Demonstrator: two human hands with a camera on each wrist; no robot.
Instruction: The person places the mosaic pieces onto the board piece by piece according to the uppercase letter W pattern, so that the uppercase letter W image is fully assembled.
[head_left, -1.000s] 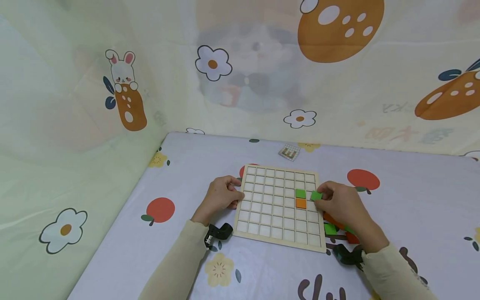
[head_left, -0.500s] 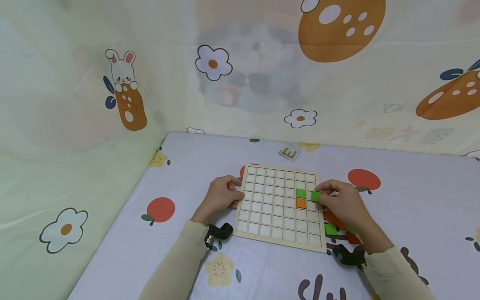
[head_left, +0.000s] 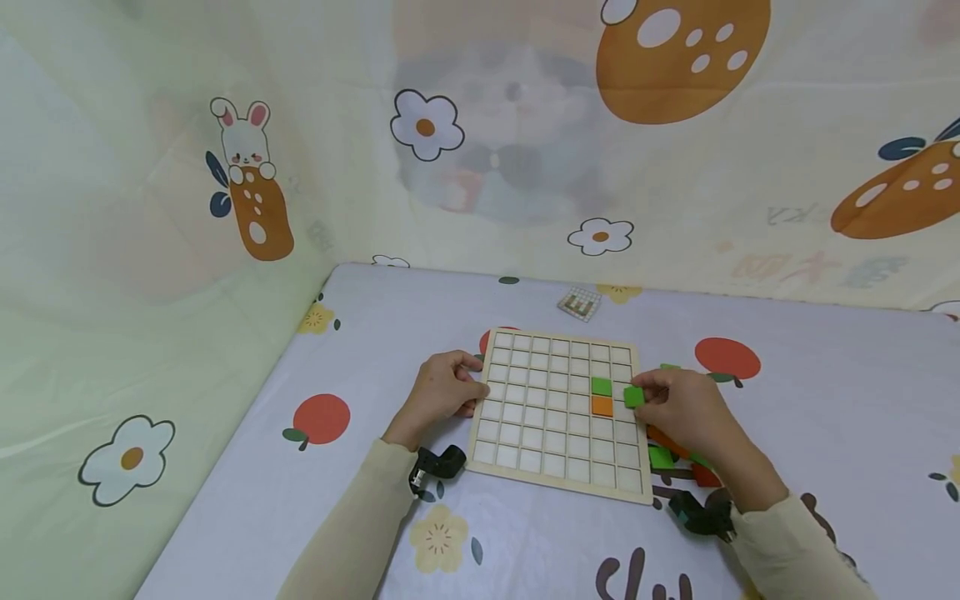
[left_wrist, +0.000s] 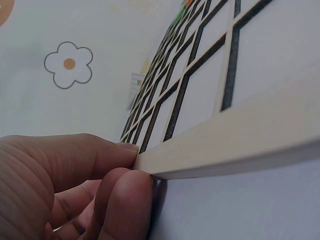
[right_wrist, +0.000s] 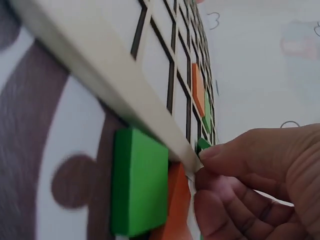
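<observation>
- The green tile (head_left: 633, 397) is projecting leftward from the right hand (head_left: 686, 408), right of centre in the head view, overlapping the right side of the grid board (head_left: 557, 421).
- The right hand is pinching this tile.
- The left hand (head_left: 442, 386) is pinching the board's left edge.

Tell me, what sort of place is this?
Probably a screened tabletop nook for filming handiwork; the wider room is hidden. Patterned sheets hang behind and left of the covered table, a grid board lies on it, and a person wears dark wrist devices.
</observation>
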